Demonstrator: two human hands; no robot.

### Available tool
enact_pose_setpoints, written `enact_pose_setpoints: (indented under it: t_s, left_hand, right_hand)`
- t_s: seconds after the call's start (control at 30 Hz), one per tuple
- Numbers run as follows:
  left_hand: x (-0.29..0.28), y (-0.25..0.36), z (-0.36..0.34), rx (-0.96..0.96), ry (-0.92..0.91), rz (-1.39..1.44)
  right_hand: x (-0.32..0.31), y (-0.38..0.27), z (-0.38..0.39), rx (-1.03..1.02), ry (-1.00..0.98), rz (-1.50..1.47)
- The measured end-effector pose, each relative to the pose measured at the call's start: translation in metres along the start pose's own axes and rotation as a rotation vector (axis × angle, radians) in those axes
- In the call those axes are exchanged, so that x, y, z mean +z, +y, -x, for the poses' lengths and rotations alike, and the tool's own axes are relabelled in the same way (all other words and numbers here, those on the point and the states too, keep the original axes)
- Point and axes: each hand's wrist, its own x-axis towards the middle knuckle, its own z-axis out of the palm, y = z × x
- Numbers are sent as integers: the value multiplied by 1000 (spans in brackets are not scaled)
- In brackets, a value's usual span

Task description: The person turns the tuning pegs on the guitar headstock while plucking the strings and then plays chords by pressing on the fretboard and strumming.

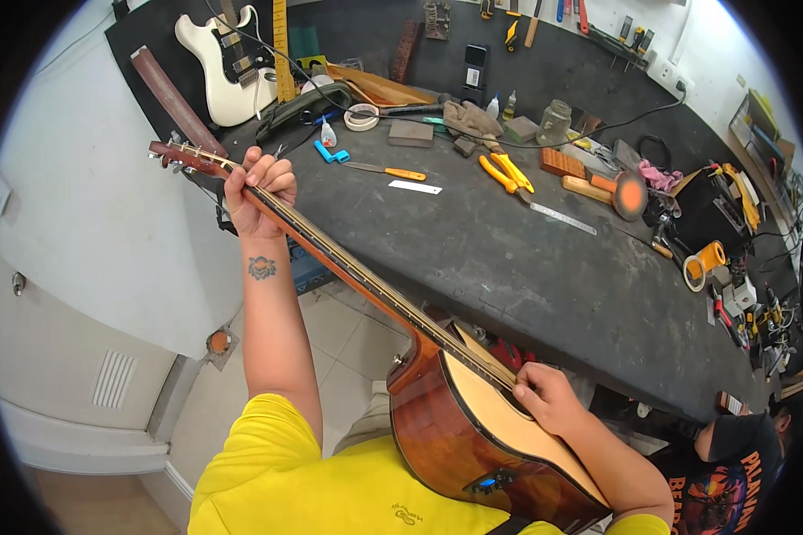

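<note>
An acoustic guitar [459,428] lies slantwise across my body, its pale top facing the bench and its glossy brown side toward me. My left hand [263,187] is closed round the neck [330,254], just below the headstock [187,159], with fingertips curled over the fretboard. Across the lower strings, by the soundhole, rests my right hand [549,397]. Its fingers are curled in and the thumb lies on top; whether a pick sits between them is hidden. My right forearm leans over the guitar's edge. A small control panel [489,482] is set in the side.
Beyond the guitar stands a dark workbench [509,259], bearing yellow-handled pliers [507,172], a knife [385,169], a steel ruler [562,218] and a glass jar [555,121]. A white electric guitar [227,67] stands at back left. Another person [727,468] in black is at lower right.
</note>
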Motion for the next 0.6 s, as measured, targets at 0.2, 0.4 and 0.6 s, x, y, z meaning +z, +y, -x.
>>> enact_pose_setpoints:
  t_s: [0.2,0.4,0.6]
  left_hand:
    - [7,0,1,22,12,-47]
    - [4,-1,0,17,44,-25]
    - [2,-3,1,10,24,-1]
  right_hand:
    - [-16,-17,-4,112,23,119]
    - [-3,-2,-5,61,62,-68]
    - [-2,6,2,250,101,-353]
